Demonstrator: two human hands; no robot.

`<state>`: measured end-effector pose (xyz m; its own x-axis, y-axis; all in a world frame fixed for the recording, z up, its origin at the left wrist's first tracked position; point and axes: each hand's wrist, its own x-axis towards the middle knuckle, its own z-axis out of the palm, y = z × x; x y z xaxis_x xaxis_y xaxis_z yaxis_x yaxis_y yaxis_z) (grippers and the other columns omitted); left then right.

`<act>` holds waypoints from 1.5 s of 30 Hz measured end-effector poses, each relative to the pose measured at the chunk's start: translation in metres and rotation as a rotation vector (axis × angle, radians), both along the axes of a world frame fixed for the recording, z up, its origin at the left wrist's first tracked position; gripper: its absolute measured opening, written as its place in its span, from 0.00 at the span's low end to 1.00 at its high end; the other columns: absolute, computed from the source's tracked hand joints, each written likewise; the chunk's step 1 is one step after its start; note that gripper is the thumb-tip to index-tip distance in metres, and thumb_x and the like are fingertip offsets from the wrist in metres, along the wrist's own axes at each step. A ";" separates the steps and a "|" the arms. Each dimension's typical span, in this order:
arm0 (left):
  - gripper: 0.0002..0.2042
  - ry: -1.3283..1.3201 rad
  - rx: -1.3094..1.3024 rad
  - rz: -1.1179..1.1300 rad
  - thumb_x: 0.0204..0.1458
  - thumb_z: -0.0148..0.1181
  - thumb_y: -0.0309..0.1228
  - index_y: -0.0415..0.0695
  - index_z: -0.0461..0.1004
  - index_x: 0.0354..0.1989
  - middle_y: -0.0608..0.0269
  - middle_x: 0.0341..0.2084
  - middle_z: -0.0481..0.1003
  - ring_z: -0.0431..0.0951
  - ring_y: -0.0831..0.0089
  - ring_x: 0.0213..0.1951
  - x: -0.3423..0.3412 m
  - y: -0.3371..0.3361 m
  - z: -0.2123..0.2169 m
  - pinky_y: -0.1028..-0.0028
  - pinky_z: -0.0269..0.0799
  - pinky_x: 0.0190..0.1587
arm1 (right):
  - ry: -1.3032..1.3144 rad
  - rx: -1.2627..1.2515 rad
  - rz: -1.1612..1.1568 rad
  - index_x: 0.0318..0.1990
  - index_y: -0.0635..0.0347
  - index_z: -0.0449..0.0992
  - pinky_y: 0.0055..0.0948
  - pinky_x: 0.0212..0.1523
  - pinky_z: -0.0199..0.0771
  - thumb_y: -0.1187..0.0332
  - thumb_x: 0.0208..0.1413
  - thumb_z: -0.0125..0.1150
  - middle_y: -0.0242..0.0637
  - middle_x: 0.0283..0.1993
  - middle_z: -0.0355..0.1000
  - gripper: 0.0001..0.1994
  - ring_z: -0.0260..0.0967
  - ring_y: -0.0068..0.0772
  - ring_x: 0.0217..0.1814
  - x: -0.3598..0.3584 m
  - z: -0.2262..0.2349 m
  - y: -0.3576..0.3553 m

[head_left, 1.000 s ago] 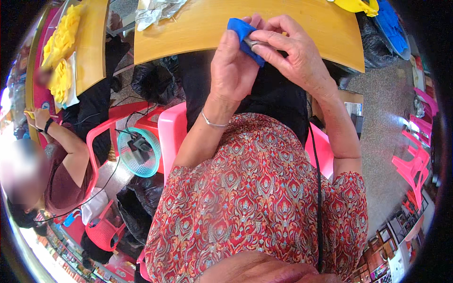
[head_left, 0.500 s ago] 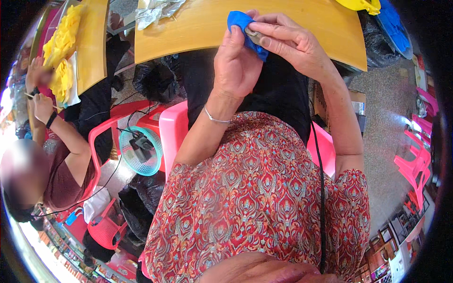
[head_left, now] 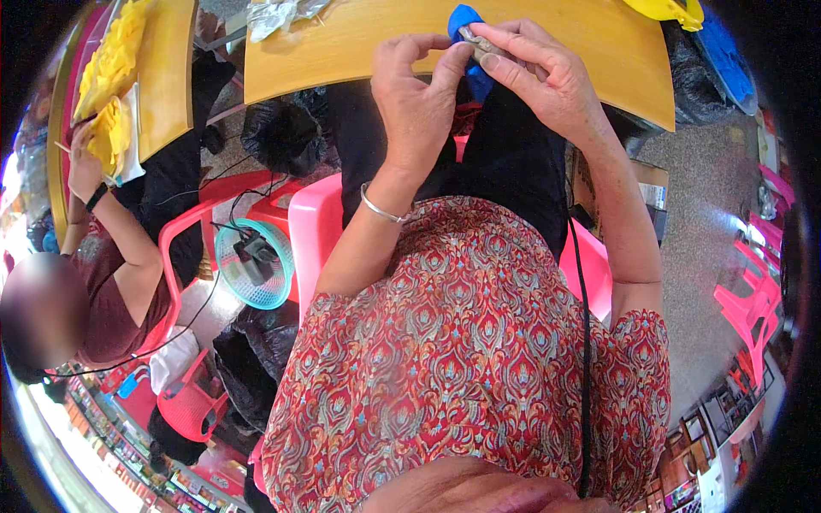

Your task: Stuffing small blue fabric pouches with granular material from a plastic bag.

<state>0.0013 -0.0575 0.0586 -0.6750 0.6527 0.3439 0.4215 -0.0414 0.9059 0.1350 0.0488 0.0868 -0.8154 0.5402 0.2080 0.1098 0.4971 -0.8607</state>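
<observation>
Forearms [head_left: 629, 227] extended forward; left hand [head_left: 416, 107] beside right hand [head_left: 558, 96], fingers [head_left: 523, 48] of both bent.

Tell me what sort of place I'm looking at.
Probably an indoor handwork space, perhaps a small workshop: a blue piece is being handled at a wooden table, a co-worker has a hand by yellow pieces at another table, and a pink plastic chair shows.

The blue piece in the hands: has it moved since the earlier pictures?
Yes, the blue piece is now slightly farther right, judged against the left end of the yellow table in front.
</observation>
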 end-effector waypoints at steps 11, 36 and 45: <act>0.06 0.564 0.111 0.067 0.41 0.64 0.20 0.40 0.75 0.28 0.58 0.31 0.74 0.71 0.59 0.36 -0.004 0.009 -0.005 0.66 0.66 0.42 | 0.032 0.032 -0.108 0.50 0.63 0.76 0.15 0.43 0.67 0.74 0.54 0.63 0.28 0.41 0.71 0.15 0.68 0.15 0.42 -0.002 -0.012 -0.002; 0.07 0.648 0.167 -0.017 0.40 0.60 0.18 0.39 0.70 0.28 0.56 0.30 0.70 0.69 0.55 0.38 0.014 0.007 -0.018 0.61 0.62 0.42 | 0.055 -0.161 -0.303 0.37 0.68 0.73 0.19 0.34 0.71 0.75 0.52 0.62 0.32 0.31 0.73 0.07 0.70 0.18 0.32 -0.003 0.000 -0.011; 0.06 0.198 0.105 -0.179 0.48 0.62 0.24 0.39 0.70 0.30 0.56 0.28 0.71 0.71 0.64 0.32 0.013 0.003 -0.012 0.70 0.68 0.35 | 0.022 -0.546 -0.134 0.41 0.68 0.72 0.19 0.36 0.72 0.76 0.53 0.60 0.32 0.33 0.73 0.09 0.70 0.19 0.33 0.008 0.005 0.005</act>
